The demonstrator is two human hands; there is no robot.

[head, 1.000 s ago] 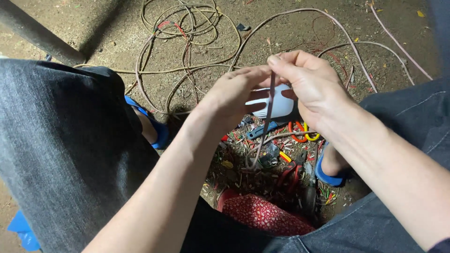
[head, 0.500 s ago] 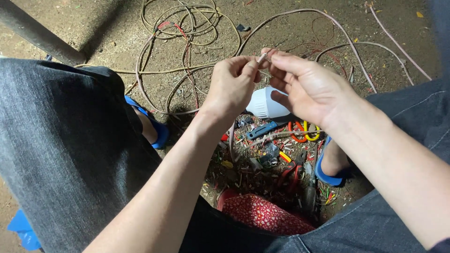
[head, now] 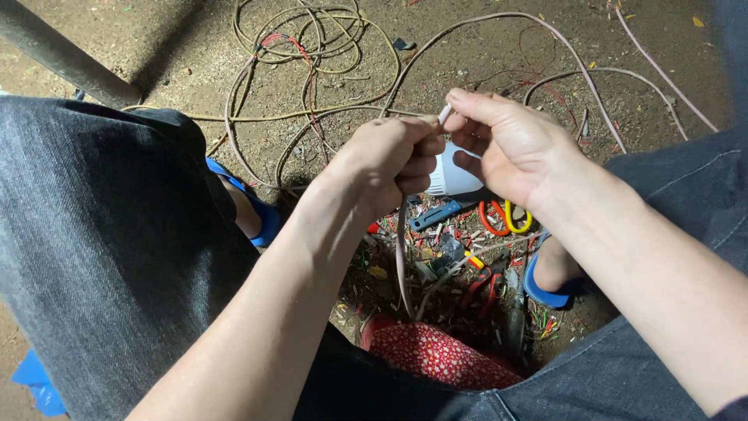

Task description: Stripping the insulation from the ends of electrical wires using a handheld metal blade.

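— Fingers of the left hand (head: 389,160) are curled tight around a pale cable (head: 400,257) at frame centre?

— Yes. It hangs down from that fist toward the red patterned cloth (head: 440,355). The right hand (head: 510,144), just to the right, pinches the cable's short upper end between thumb and forefinger.

— Behind them?

— A white bulb-shaped object (head: 456,175), partly hidden, with loose wire coils (head: 300,39) on the dirt at upper centre.

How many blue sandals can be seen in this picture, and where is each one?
2. One blue sandal is under the left forearm, beside the left knee. The other blue sandal is below the right wrist, near the scattered tools.
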